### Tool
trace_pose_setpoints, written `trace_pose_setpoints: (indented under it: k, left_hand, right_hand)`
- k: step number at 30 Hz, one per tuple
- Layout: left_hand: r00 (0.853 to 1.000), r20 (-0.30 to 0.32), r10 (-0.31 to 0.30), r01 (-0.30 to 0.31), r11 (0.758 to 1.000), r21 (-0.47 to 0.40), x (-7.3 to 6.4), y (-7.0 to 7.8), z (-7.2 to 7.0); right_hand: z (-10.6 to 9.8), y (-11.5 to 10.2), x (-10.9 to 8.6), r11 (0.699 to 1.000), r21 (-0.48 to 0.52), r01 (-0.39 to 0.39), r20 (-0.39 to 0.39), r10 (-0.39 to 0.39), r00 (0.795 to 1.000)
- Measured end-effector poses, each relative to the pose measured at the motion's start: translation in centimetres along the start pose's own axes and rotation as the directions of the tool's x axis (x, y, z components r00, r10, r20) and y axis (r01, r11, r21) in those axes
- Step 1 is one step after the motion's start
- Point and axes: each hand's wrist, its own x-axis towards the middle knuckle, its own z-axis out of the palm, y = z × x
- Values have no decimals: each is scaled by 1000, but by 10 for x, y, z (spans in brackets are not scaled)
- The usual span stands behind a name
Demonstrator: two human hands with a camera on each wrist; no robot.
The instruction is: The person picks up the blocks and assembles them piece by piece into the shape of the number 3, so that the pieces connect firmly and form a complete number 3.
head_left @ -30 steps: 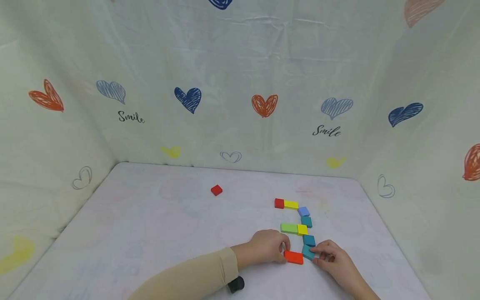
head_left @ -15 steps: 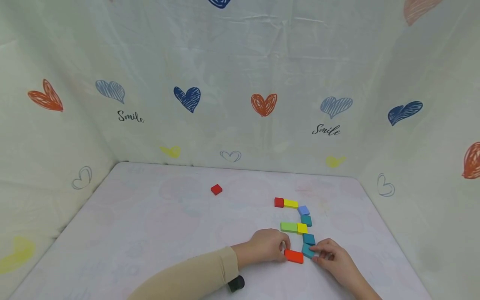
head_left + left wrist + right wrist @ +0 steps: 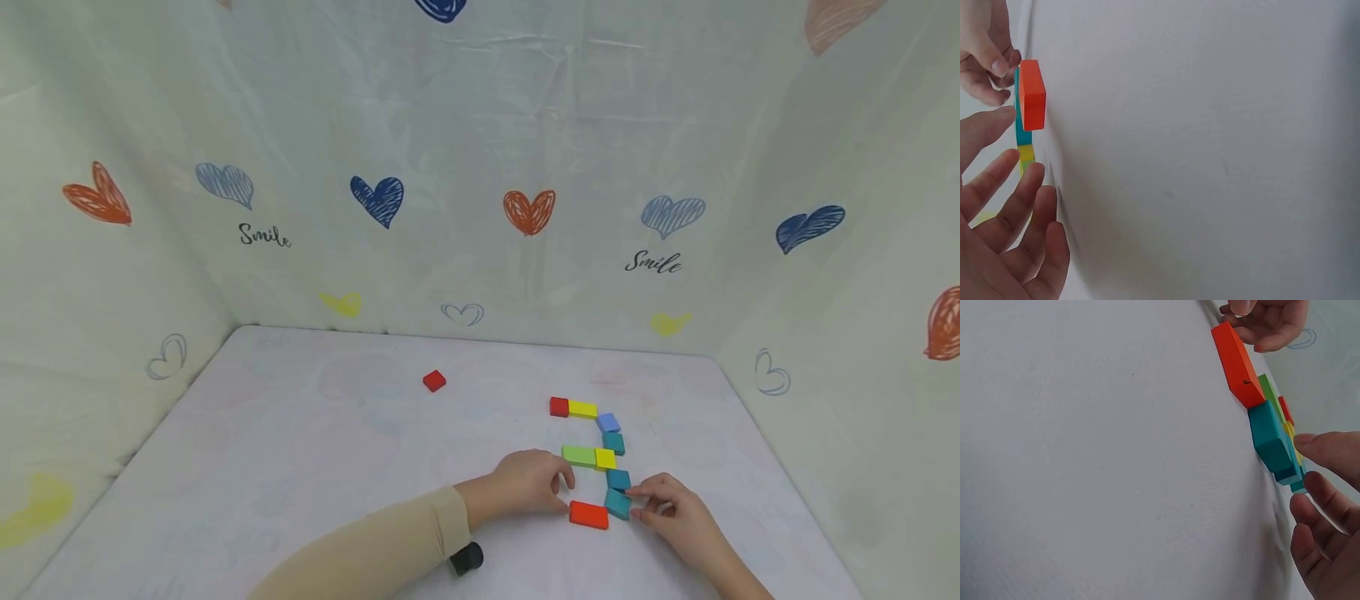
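On the white table lies a curving line of small flat blocks. At its near end an orange-red block [image 3: 588,515] meets a teal block [image 3: 618,504]. My left hand [image 3: 528,483] is just left of the orange-red block, its thumb tip close to the corner and its fingers spread in the left wrist view. Right of the teal block is my right hand [image 3: 678,512], fingers relaxed and holding nothing. Another teal block [image 3: 618,480] follows, then a small yellow block [image 3: 604,459] with a light green block [image 3: 578,456] on its left.
Farther back the line runs through a teal block [image 3: 613,443], a light blue block [image 3: 608,423], a long yellow block [image 3: 582,409] and a red block [image 3: 558,407]. A lone red block [image 3: 434,381] lies back left. A black object [image 3: 467,558] sits beside the left sleeve.
My left fingers have come off the orange-red block and moved slightly back and left. My right fingers have let go of the near teal block and shifted a little right. The blocks stay in place.
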Motion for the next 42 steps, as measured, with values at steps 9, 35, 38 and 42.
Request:
trace_pose_setpoints:
  k: [9, 35, 38, 42]
  left_hand:
    - [1000, 20, -18, 18, 1000, 21, 0, 4, 5]
    - [1000, 2, -2, 2, 999, 47, -2, 6, 7]
    - [1000, 3, -1, 1, 999, 45, -2, 5, 7]
    - [1000, 4, 0, 0, 999, 46, -2, 5, 7]
  right_hand:
    - [1, -3, -1, 1000, 9, 15, -11, -15, 1000]
    - [5, 0, -1, 999, 33, -6, 17, 6, 1000]
    - [5, 0, -1, 1000, 28, -3, 19, 3, 1000]
    - [5, -1, -1, 1000, 29, -5, 22, 4, 1000]
